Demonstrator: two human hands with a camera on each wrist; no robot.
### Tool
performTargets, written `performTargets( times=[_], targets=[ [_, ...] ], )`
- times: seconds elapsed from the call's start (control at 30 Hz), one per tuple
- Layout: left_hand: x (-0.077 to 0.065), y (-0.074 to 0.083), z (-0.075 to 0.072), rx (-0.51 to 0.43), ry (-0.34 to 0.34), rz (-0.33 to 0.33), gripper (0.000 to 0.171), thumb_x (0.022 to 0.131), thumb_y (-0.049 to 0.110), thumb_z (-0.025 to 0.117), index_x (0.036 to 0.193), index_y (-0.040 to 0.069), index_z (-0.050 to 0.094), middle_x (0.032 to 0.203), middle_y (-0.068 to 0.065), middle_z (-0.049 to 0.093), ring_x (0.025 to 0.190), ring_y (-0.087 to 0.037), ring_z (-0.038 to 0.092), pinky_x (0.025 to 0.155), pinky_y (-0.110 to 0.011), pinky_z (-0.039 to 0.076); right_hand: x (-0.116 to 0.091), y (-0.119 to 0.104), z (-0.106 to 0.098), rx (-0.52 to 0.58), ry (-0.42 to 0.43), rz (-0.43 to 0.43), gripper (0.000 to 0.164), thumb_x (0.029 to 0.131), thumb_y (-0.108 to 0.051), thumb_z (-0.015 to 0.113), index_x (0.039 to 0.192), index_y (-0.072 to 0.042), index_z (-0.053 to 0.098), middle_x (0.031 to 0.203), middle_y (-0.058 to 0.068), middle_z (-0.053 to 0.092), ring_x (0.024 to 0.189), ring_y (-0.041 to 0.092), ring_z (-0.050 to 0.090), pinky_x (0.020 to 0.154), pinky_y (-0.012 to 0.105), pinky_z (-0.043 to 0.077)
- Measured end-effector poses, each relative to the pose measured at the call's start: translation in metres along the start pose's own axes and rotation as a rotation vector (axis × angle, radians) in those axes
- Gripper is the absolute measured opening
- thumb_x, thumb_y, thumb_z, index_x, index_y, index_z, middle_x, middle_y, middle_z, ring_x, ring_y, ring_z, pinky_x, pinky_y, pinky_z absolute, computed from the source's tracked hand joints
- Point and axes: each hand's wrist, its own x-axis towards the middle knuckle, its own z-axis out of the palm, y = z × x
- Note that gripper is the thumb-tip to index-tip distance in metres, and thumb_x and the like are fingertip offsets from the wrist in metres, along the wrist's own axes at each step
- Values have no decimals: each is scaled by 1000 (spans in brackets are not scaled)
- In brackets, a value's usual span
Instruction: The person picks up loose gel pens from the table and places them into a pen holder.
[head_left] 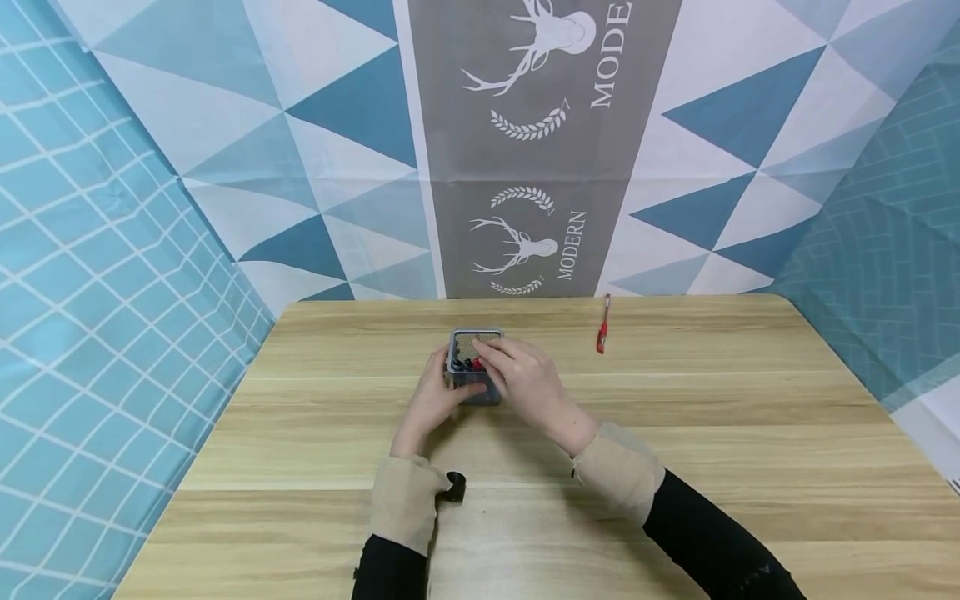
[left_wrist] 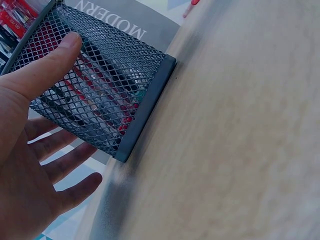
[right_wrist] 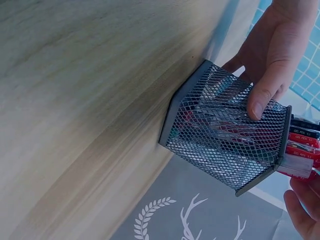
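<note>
A dark mesh pen holder stands on the table, with black and red gel pens in it, caps upward. My left hand holds it: the thumb lies across the near mesh side, while the fingers spread along the left side. Over the opening reaches my right hand, its fingertips bent down among the pen tops beside a red cap. In the right wrist view only some right-hand fingers show, close under the red pen ends; I cannot tell whether they pinch one.
A red pen lies alone on the wooden table, right of the holder near the back edge. A patterned cloth hangs behind the table. At my left wrist sits a small black device.
</note>
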Motion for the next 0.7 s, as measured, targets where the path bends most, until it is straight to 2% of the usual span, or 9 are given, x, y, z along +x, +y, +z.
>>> performTargets(
  times=[0.2,0.43,0.7],
  targets=[
    [14,-34,7,13,38,11,84,69,24,79,138,6,34,136,-12,38,124,-28,39,107,-45,29,1,0,-1,2,-56,26,29,85,-14,63,113,-7,64,101,6,66,90,19,64,83,28,52],
    [15,-34,7,21,38,4,85,69,24,80,138,7,34,136,-12,38,125,-28,38,107,-45,28,2,0,-2,-7,-102,46,29,86,-15,62,114,-6,63,101,6,66,91,19,63,83,28,52],
    [15,-34,7,28,41,5,84,69,24,80,138,8,35,136,-12,39,125,-27,39,107,-44,29,-2,2,-1,15,-71,34,36,86,-14,62,120,-4,58,96,7,65,86,19,63,77,29,53]
  ],
)
